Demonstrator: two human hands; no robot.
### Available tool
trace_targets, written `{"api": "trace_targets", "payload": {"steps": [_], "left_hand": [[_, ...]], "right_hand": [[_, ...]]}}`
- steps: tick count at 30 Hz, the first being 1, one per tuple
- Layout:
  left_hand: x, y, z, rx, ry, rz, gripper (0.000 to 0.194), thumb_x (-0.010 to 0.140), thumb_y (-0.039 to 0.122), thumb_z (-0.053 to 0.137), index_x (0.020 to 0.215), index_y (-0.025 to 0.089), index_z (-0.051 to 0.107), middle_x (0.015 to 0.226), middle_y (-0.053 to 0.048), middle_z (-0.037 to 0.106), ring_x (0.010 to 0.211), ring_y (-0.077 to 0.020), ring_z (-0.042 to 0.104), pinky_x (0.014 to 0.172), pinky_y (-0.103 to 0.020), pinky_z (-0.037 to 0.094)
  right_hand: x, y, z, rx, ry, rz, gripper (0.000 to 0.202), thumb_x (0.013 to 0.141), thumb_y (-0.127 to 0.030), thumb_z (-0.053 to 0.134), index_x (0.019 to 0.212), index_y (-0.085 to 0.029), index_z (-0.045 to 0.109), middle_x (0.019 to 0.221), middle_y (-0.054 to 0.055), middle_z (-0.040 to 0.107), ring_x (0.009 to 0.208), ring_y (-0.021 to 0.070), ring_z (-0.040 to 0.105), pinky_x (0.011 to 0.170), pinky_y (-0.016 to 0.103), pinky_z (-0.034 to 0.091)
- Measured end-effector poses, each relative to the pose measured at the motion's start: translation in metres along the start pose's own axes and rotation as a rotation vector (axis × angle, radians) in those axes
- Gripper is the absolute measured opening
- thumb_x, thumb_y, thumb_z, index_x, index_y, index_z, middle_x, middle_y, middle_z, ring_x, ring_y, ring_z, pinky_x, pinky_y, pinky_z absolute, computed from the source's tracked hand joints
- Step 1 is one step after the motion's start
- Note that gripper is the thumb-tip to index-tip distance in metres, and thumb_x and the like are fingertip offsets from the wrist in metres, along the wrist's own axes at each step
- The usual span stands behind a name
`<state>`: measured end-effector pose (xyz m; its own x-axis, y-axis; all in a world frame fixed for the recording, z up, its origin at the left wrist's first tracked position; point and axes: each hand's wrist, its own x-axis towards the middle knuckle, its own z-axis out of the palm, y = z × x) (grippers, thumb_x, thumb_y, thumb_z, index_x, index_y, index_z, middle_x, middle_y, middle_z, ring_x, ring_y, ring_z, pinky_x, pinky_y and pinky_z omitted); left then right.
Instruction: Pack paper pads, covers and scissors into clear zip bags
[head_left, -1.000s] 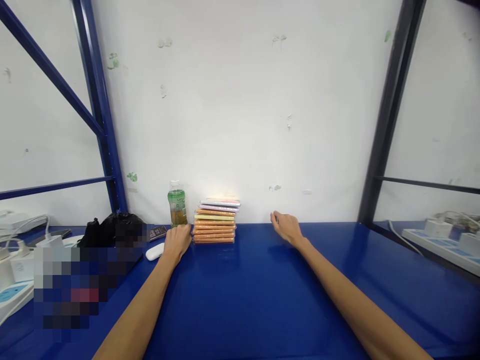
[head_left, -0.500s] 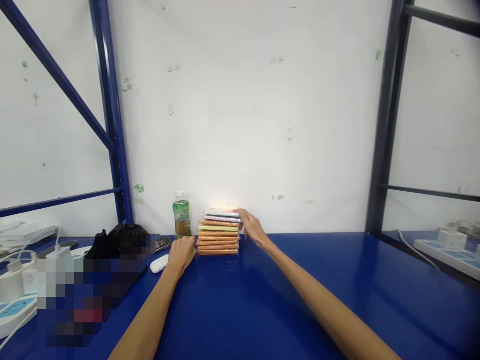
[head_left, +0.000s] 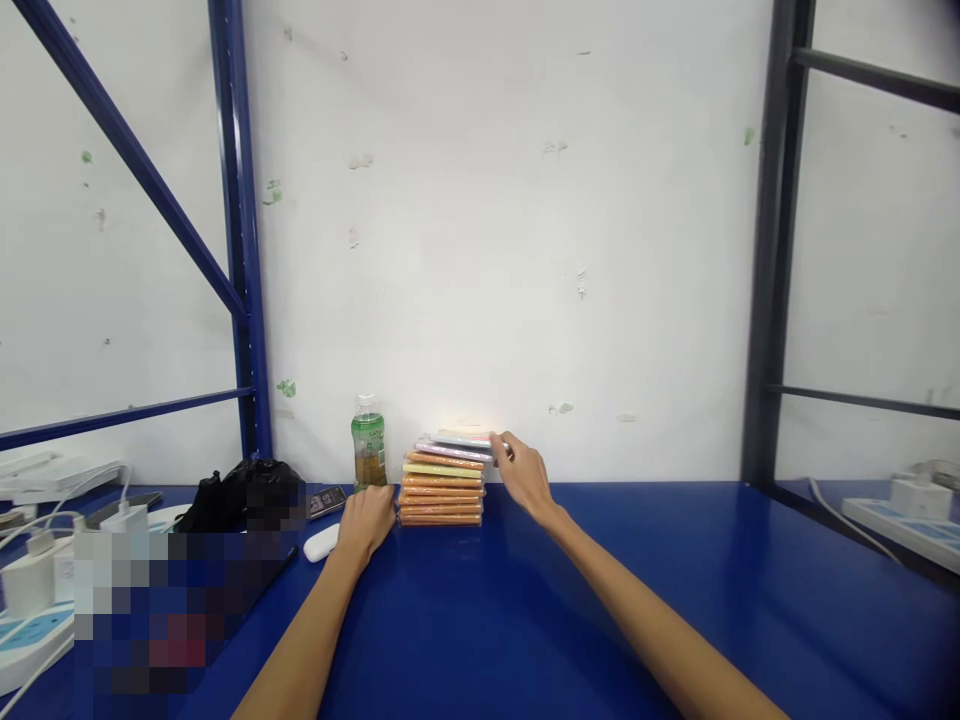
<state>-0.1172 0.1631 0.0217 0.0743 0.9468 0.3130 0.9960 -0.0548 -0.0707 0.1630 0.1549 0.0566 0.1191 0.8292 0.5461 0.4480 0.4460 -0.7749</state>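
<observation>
A stack of flat packets in clear plastic wrap (head_left: 441, 492) stands against the wall, mostly orange, with a yellow one partway up and a lilac one near the top. My right hand (head_left: 522, 472) pinches the right edge of the pale top packet (head_left: 459, 439), which sticks out to the right of those below. At the stack's lower left, my left hand (head_left: 367, 518) rests on the blue table with its fingers curled in. I see nothing in it; whether its fingertips press on the packets cannot be made out.
Just behind my left hand stands a green-labelled bottle (head_left: 369, 445). A white rounded case (head_left: 321, 542), a phone-like device (head_left: 327, 502) and a black plastic bag (head_left: 238, 490) lie to the left. Power strips with chargers (head_left: 30, 585) sit far left, another strip (head_left: 904, 525) far right. Blue rack posts (head_left: 247, 250) frame the wall.
My right hand has shifted right, drawing the top packet along; the upper packets now lean further right. My left hand stays beside the stack. The camera view has tilted slightly.
</observation>
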Motion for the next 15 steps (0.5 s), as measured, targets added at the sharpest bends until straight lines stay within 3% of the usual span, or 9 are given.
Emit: {"api": "trace_targets", "payload": {"steps": [4, 9, 15], "left_hand": [[0.001, 0.0, 0.001, -0.016, 0.007, -0.001, 0.034, 0.097, 0.035, 0.066, 0.126, 0.019, 0.064, 0.127, -0.009, 0.068, 0.107, -0.0251, 0.069, 0.09, -0.047, 0.059], [-0.001, 0.002, -0.002, -0.062, 0.045, -0.037, 0.033, 0.097, 0.035, 0.066, 0.125, 0.019, 0.064, 0.126, -0.009, 0.069, 0.106, -0.0246, 0.07, 0.089, -0.046, 0.059], [-0.006, -0.008, -0.023, -0.154, 0.221, -0.2, 0.03, 0.097, 0.035, 0.066, 0.122, 0.019, 0.065, 0.121, -0.008, 0.07, 0.103, -0.0235, 0.071, 0.087, -0.043, 0.06]], "right_hand": [[0.012, 0.013, -0.007, 0.181, 0.087, 0.105, 0.03, 0.101, -0.041, 0.062, 0.116, -0.016, 0.067, 0.108, 0.005, 0.071, 0.087, 0.0183, 0.071, 0.077, 0.037, 0.061], [0.019, 0.029, -0.023, 0.389, 0.189, 0.199, 0.03, 0.1, -0.037, 0.064, 0.121, -0.016, 0.065, 0.116, 0.007, 0.07, 0.094, 0.0205, 0.071, 0.081, 0.039, 0.061], [0.013, 0.038, -0.066, 0.545, 0.278, 0.216, 0.035, 0.101, -0.036, 0.063, 0.13, -0.018, 0.061, 0.12, 0.008, 0.068, 0.096, 0.0207, 0.07, 0.081, 0.04, 0.061]]}}
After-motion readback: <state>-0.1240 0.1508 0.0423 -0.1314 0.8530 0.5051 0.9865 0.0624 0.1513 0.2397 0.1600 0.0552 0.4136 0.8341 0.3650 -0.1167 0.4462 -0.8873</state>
